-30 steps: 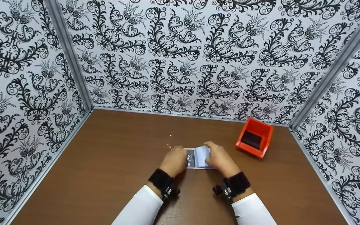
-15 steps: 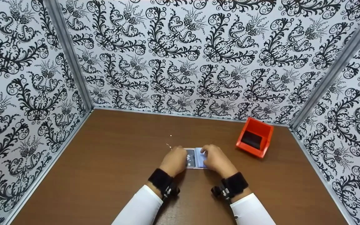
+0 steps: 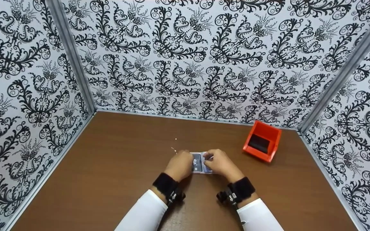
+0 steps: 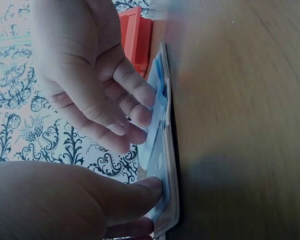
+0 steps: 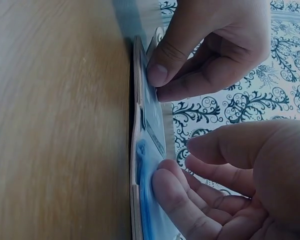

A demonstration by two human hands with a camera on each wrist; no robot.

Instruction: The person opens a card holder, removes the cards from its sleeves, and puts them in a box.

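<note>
A small card holder (image 3: pixel 201 173) lies spread flat on the table in the head view, a dark card (image 3: pixel 197 163) with white lettering in its left half. My left hand (image 3: pixel 179 165) holds that half, thumb pressed on the card's face, as the left wrist view shows. On the right half is a stack of clear bluish plastic sleeves (image 5: pixel 151 195). My right hand (image 3: pixel 222 164) is over them, its fingers loosely bent and fingertips right at the sleeves; its thumb stands apart from them in the right wrist view.
An orange-red bin (image 3: pixel 256 154) with a black flat object (image 3: pixel 258 143) in it stands at the back right of the brown table (image 3: pixel 124 154). Small white specks (image 3: pixel 173 149) show beyond the left hand. Patterned walls enclose the table at the back and sides.
The plastic sleeve that stood raised under my right hand has gone down onto the right half. My right hand has shifted left toward the fold; the left hand stays in place.
</note>
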